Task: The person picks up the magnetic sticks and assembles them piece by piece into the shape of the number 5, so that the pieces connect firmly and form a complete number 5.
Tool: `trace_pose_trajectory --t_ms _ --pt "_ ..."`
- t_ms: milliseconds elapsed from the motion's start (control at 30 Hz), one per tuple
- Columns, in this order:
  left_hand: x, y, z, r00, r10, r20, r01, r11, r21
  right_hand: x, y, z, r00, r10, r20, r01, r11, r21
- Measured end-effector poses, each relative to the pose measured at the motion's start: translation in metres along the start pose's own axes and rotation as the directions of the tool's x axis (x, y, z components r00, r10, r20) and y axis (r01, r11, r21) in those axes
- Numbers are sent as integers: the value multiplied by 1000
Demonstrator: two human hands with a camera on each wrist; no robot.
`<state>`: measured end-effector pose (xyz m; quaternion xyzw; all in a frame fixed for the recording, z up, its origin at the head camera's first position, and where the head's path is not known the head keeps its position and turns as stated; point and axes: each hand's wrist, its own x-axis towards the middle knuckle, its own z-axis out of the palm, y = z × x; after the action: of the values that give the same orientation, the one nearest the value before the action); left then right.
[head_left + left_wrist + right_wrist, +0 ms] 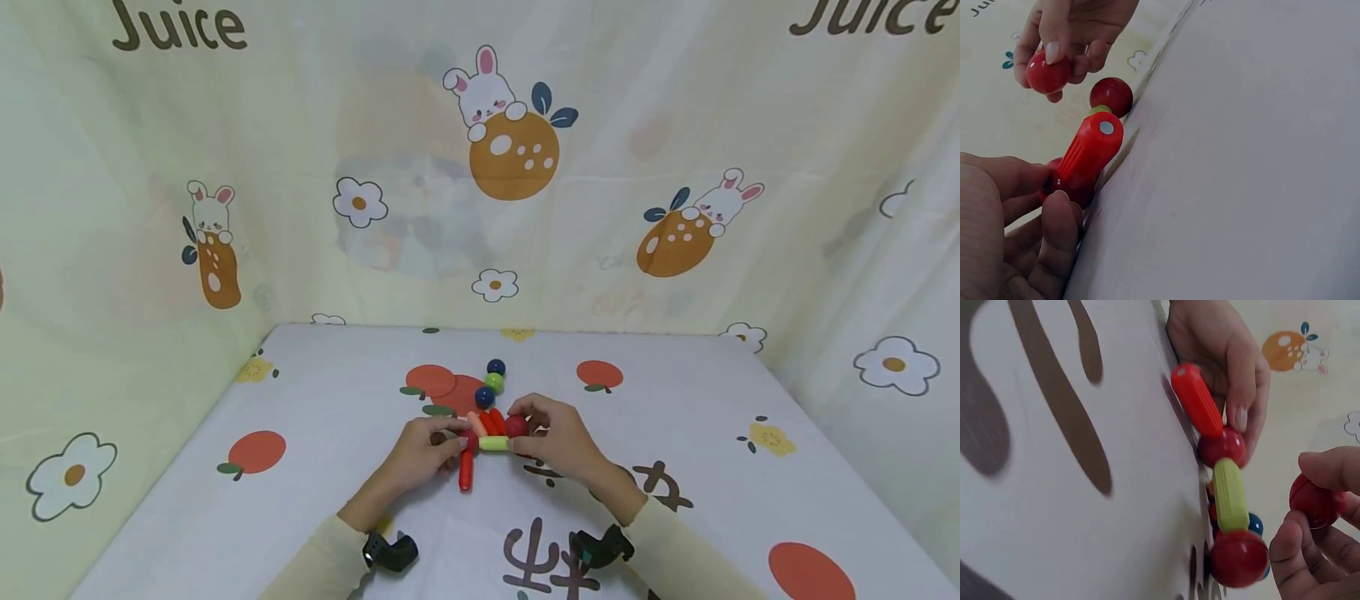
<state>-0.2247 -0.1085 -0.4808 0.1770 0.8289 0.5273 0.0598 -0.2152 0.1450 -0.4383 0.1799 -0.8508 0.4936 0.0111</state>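
My left hand (425, 450) pinches a red ball (1221, 447) between thumb and fingertips. A ribbed red rod (466, 471) with a pale round disc on its end sticks out from that ball toward me. From the same ball a yellow-green rod (1230, 497) runs right to a second red ball (1239, 558), low over the tabletop. My right hand (558, 437) holds a separate red ball (1048, 72) in its fingertips, raised apart from the second ball. In the head view the right fingers largely hide that second ball.
Just behind the joined pieces lie several red and pinkish-orange rods (487, 422). Farther back, a dark blue ball (496, 367), a green ball (493, 383) and another blue ball (484, 397) form a row. A printed white cloth (322, 533) covers the table; a patterned curtain (420, 250) surrounds it.
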Motion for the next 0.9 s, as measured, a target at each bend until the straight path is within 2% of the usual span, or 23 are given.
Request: trace_pose_trajectory --t_ms 233,367,600,900 --pt "0 0 0 1000 -16 -24 16 1000 13 -12 -3 11 997 23 72 -23 1000 3" --pt "1 1 1 999 -24 -28 24 1000 8 -16 -4 18 993 10 119 -11 1000 2" --pt "0 2 1 999 -34 -26 34 999 4 -23 -9 26 976 7 217 -14 999 33" --pt "-1 3 1 999 -26 -30 26 1000 2 -28 -10 37 954 5 298 -12 1000 23"
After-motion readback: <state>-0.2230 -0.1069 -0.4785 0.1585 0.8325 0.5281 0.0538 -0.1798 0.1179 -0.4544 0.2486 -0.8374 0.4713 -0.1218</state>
